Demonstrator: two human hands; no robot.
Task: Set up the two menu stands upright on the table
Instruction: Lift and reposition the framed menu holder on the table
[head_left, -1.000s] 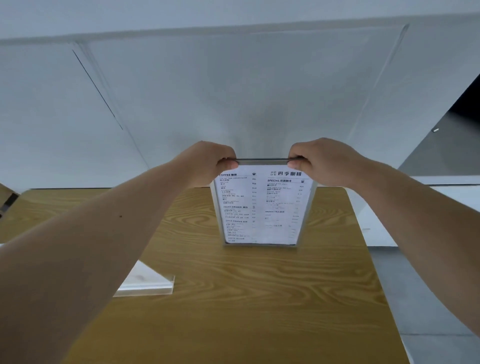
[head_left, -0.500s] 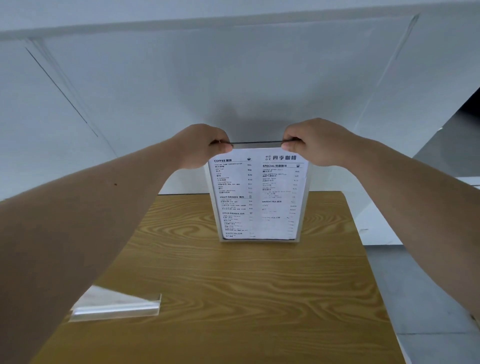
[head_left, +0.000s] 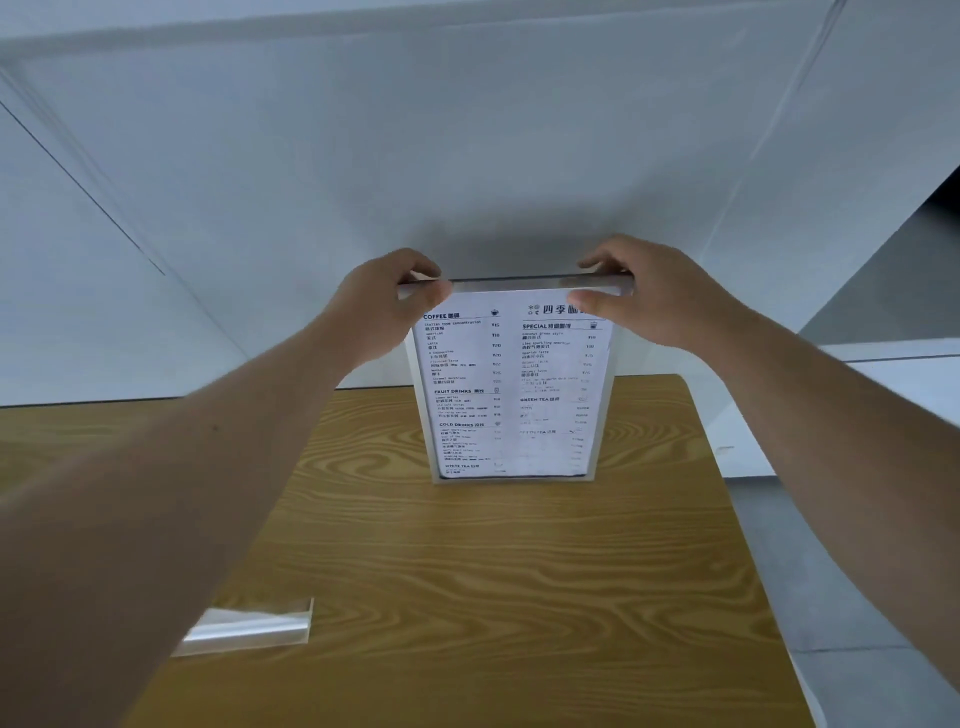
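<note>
Head view: the left hand (head_left: 387, 306) and right hand (head_left: 644, 293) pinch the top corners of a menu stand (head_left: 511, 384), now risen upright toward the far end of the wooden table (head_left: 519, 597). The second stand (head_left: 249, 626) lies flat, near left, partly hidden behind the left forearm, still to do.

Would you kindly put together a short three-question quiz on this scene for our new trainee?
1. True or false: the menu stand with the printed menu is lying flat on the wooden table.
2. Which part of that stand do the left hand and right hand grip? A) its base B) its top edge C) its side edges
3. Fill in: the second clear stand lies near the table's ____ edge.

Key: 1 false; 2 B; 3 left.
</note>
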